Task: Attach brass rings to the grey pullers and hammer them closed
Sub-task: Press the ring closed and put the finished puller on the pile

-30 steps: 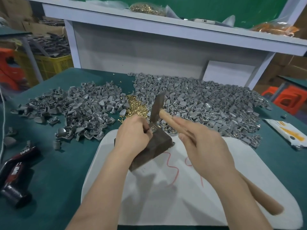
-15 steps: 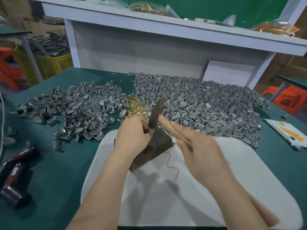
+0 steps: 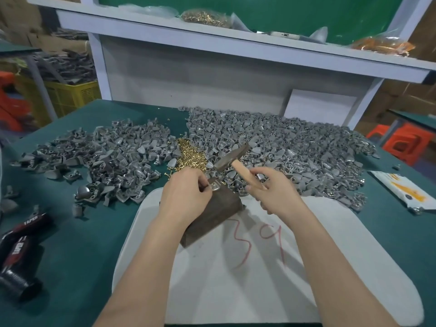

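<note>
Left hand (image 3: 186, 197) is down on the dark block (image 3: 212, 215), fingers curled tight, pinching one grey puller (image 3: 215, 186) against the block's top face, and its pale metal edge catches the light. Right hand (image 3: 276, 193) grips the hammer (image 3: 232, 156) by its smooth, pale wooden handle, fingers wrapped round it close up near the head. That dull, dark steel head hangs tilted above and just beyond the block, apart from the puller.

Behind the left knuckles there's a small glittering mound of brass rings (image 3: 188, 156), tiny and golden, wedged between two broad heaps. The left heap (image 3: 106, 161) is matte grey castings, wedge and teardrop shapes all jumbled. The right heap (image 3: 295, 149) is wider and flatter, spreading toward the desk's far edge.

The block is a worn brown-black slab with squared corners, sitting skewed on a white rounded board (image 3: 259, 279) marked with red scrawl. Under it all is the desk (image 3: 77, 232), covered in a felt-like teal green. At the left edge, black-and-red cylinders (image 3: 16, 246) lie on their sides.
</note>
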Action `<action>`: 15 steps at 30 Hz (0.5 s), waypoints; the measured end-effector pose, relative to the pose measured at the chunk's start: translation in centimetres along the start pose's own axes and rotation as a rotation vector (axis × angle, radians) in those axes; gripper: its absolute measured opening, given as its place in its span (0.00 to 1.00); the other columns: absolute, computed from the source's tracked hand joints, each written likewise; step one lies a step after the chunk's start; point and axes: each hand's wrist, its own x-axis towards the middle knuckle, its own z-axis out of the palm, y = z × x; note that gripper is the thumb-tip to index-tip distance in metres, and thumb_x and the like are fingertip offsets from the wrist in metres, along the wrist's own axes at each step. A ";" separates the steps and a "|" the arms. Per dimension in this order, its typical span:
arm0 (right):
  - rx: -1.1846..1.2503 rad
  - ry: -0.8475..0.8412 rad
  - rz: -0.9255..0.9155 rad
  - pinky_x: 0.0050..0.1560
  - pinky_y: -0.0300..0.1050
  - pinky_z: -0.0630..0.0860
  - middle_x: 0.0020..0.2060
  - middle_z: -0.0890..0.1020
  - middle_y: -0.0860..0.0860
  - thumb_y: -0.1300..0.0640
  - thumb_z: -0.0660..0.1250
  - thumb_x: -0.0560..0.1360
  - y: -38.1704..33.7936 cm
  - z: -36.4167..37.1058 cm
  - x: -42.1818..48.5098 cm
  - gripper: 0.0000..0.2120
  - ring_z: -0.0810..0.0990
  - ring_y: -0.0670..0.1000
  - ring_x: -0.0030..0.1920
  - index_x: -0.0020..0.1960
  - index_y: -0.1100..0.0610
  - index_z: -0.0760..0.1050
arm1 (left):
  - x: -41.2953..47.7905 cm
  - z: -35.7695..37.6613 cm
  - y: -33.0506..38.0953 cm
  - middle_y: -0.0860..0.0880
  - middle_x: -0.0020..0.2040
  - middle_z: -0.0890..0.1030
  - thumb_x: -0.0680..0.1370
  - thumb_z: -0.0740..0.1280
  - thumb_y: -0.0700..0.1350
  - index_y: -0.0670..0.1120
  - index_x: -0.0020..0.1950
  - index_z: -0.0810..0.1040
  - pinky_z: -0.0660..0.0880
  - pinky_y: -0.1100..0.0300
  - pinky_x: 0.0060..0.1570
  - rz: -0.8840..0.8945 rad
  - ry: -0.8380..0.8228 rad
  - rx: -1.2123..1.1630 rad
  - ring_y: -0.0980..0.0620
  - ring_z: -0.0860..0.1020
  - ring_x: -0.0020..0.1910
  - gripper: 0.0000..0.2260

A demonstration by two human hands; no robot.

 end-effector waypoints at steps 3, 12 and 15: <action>-0.153 -0.014 -0.029 0.40 0.44 0.75 0.36 0.79 0.43 0.53 0.70 0.73 0.8 0.2 0.5 0.17 0.77 0.51 0.35 0.61 0.44 0.75 | 0.1 0.0 -0.1 0.52 0.44 0.81 0.75 0.68 0.44 0.51 0.41 0.79 0.77 0.52 0.48 0.018 -0.002 -0.019 0.50 0.78 0.47 0.03; -0.270 0.149 -0.228 0.44 0.42 0.70 0.44 0.77 0.47 0.43 0.66 0.74 -1.5 0.5 0.1 0.15 0.75 0.47 0.42 0.59 0.46 0.77 | 0.1 0.2 -0.1 0.60 0.37 0.77 0.76 0.67 0.43 0.53 0.43 0.76 0.75 0.58 0.47 0.052 0.017 -0.173 0.55 0.77 0.43 0.05; -0.090 -0.057 -0.307 0.48 0.40 0.74 0.43 0.82 0.46 0.50 0.68 0.75 -4.6 2.1 0.2 0.10 0.79 0.45 0.43 0.56 0.48 0.79 | 0.3 0.1 -0.1 0.59 0.36 0.77 0.75 0.67 0.42 0.54 0.42 0.76 0.74 0.63 0.43 0.072 0.021 -0.260 0.59 0.76 0.39 0.07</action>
